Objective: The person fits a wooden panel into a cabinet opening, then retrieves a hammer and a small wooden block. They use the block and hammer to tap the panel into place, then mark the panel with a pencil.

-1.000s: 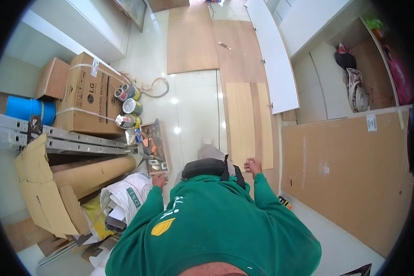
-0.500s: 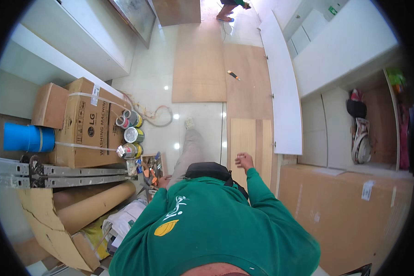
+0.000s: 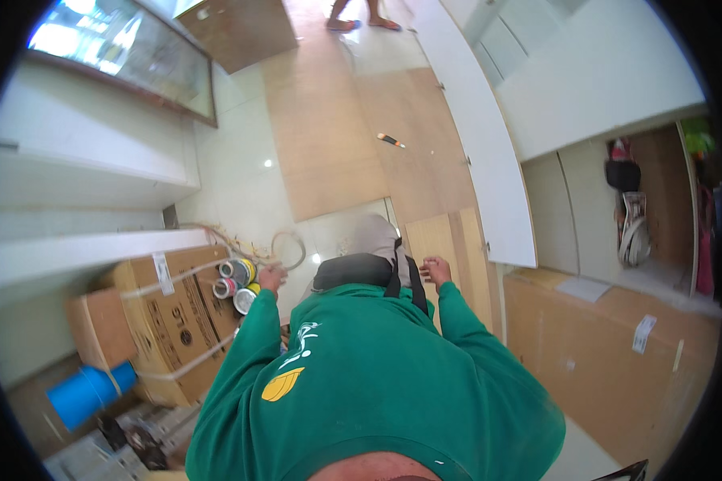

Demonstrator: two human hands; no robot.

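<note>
So your left hand (image 3: 273, 279) was up in front of you, fingers loosely curled, and I couldn't see anything in it. In view it sat just beside the paint cans (image 3: 247, 301), which were bunched up against the big cardboard carton (image 3: 180, 325). A looped hose (image 3: 303, 252) was on the floor just past that hand. Your right hand (image 3: 436, 271) was half open, fingers a bit spread, looked empty too, and showed over the edge of the striped wood board (image 3: 433, 240) on the floor. Further ahead an orange-and-black cutter (image 3: 391, 140) lay on a brown sheet (image 3: 425, 172), with a long white panel (image 3: 489, 148) to its right. Somebody else's sandalled feet (image 3: 385, 25) were way up top.
</note>
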